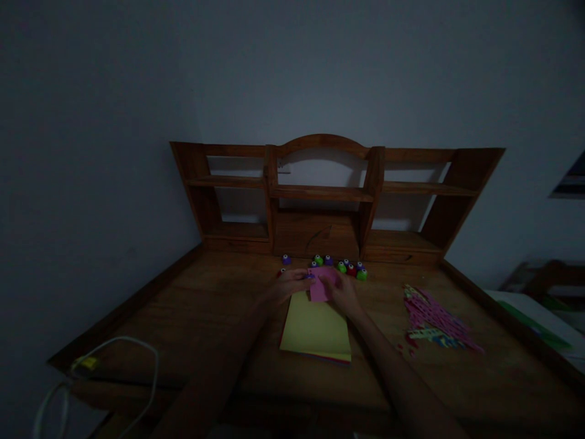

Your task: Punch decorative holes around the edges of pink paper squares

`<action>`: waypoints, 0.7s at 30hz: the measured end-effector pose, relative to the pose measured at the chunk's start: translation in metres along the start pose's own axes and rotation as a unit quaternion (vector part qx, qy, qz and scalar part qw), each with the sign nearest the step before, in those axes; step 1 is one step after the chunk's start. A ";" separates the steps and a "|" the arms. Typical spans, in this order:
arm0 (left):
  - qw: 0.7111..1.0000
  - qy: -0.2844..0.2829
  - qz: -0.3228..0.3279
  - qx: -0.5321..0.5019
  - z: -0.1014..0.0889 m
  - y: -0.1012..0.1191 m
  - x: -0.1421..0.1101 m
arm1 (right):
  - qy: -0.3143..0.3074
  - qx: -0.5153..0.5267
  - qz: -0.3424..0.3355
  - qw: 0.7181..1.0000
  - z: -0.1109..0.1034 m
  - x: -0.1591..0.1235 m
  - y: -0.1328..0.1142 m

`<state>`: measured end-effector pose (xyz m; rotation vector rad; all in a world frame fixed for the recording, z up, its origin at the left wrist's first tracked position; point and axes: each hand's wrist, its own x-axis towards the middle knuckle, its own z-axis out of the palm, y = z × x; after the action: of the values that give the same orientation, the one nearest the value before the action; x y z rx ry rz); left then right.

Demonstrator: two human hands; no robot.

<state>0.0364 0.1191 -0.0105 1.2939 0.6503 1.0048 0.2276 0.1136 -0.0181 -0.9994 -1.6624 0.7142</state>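
My left hand (pixel 292 283) is closed around a small purple piece (pixel 311 276) that sits against the left edge of a pink sheet of paper (pixel 320 291). The fingers hide much of this piece. My right hand (pixel 342 291) grips the pink paper from the right, with its thumb on the front. Both hands are above the far end of a stack of coloured paper (pixel 315 326), yellow on top. Just behind them stand several small purple, green and red pieces with white eye-like tops, among them a green one (pixel 319 260) and a red one (pixel 351 270).
A heap of pink, yellow and blue plastic strips (pixel 439 320) lies on the right of the wooden desk (pixel 196 305), with small red bits near it. A wooden shelf unit (pixel 320 194) stands along the back. A white cable (pixel 137 341) loops over the left front edge.
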 end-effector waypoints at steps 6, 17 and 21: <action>1.000 0.017 -0.007 -0.010 -0.001 0.000 0.001 | -0.002 0.004 0.010 1.000 0.002 -0.001 0.006; 0.998 0.033 -0.033 -0.032 0.001 0.004 0.001 | 0.003 0.009 0.021 1.000 0.002 -0.001 0.004; 0.999 0.039 -0.031 -0.015 0.003 0.008 -0.001 | -0.003 0.015 0.028 0.999 0.002 -0.002 0.003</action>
<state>0.0371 0.1164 -0.0024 1.2056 0.7272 1.0142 0.2269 0.1132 -0.0227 -1.0270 -1.6300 0.7771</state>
